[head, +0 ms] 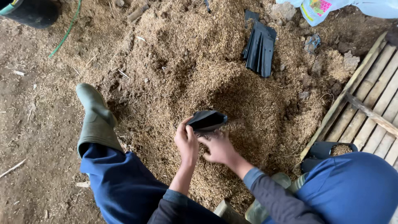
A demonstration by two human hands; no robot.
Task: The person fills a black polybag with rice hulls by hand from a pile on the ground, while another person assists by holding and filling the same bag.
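I am filling a small black bag (206, 120) over the husk pile (199, 70): my left hand (186, 142) is pinching its rim with closed fingers, my right hand (219, 148) is scooping, fingers curled, holding husk I think. Next, I judge, the mouth needs keeping wide. I am counting one bag in hand, one stack of bags (260, 48), two boots (96, 117).

bag (206, 120) on husk heap (199, 70), bag stack (259, 49) behind
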